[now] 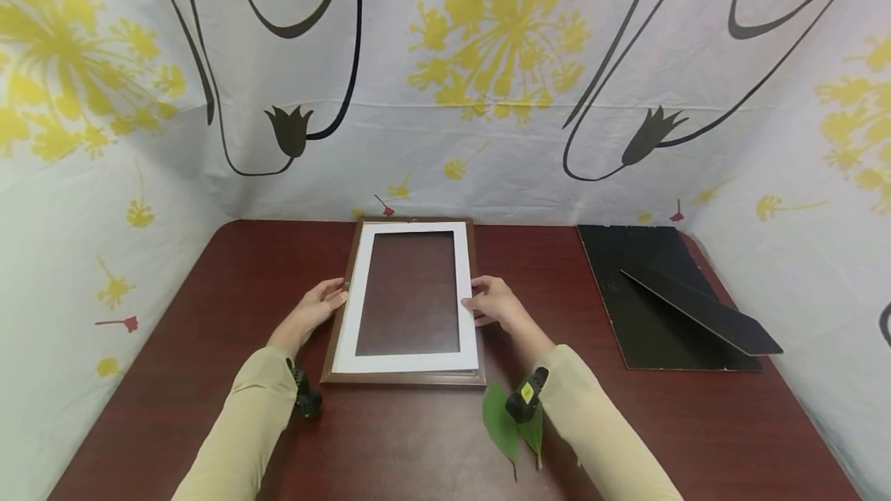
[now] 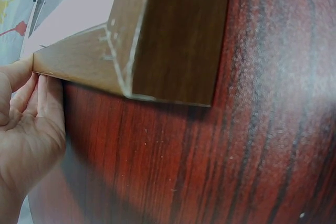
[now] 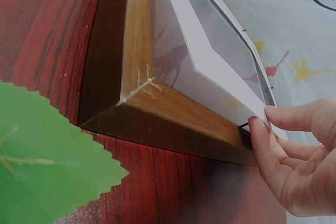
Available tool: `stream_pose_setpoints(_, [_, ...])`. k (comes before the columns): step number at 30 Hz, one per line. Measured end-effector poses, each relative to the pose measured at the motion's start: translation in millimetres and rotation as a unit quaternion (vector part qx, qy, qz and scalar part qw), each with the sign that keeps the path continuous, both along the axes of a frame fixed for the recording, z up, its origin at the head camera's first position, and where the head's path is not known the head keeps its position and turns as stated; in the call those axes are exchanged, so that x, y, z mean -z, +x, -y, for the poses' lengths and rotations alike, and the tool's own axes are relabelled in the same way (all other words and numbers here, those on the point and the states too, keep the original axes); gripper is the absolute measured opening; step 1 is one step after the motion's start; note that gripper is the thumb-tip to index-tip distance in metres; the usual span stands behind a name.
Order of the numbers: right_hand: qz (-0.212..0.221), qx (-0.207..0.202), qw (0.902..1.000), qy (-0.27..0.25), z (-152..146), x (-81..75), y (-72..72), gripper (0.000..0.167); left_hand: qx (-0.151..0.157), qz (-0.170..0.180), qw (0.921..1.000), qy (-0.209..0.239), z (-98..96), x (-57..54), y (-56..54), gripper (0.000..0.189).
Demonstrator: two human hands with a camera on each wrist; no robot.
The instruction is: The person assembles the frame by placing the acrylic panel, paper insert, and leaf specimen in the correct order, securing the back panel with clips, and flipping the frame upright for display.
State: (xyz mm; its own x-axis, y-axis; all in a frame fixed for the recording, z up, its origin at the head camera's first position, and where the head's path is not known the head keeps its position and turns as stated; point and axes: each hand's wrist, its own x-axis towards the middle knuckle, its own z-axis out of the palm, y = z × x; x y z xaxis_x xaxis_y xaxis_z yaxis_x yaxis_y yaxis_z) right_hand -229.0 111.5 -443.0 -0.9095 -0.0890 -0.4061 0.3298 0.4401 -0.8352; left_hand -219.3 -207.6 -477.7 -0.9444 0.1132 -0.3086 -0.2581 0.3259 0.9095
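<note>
A brown wooden picture frame [image 1: 404,381] lies on the table, back side up, with a clear pane inside it. Within the frame is a white mat [image 1: 407,363] with a rectangular opening. My left hand [image 1: 313,311] grips the frame's left side, its thumb at the upper edge and its fingers along the outer side in the left wrist view. On the other side, my right hand [image 1: 496,301] pinches the mat's right edge between thumb and forefinger. The right wrist view shows the mat [image 3: 226,87] tilted, its near corner raised off the pane.
Green leaves [image 1: 500,422] lie near the right wrist, in front of the frame. At the right, a black backing board [image 1: 647,315] lies flat with its stand flap [image 1: 710,311] sticking up. A patterned cloth [image 1: 418,161] surrounds the dark red wooden table [image 1: 202,377].
</note>
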Motion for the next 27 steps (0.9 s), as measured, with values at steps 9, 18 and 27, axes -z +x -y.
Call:
stream_pose_setpoints(9, [-0.026,0.002,0.9976,0.065,10.1,-4.6,2.5,0.049,-0.007,-0.004,1.0000,0.002,0.8,0.3,1.4,0.053])
stream_pose_setpoints(18, [-0.068,-0.009,0.9917,0.109,4.6,-2.4,5.9,0.045,-0.008,0.000,1.0000,0.002,-1.3,2.2,0.6,0.053])
stream_pose_setpoints(27, [-0.060,0.002,0.9941,0.091,-10.7,8.5,4.6,0.048,-0.004,0.000,1.0000,-0.001,1.6,4.7,-1.5,0.054])
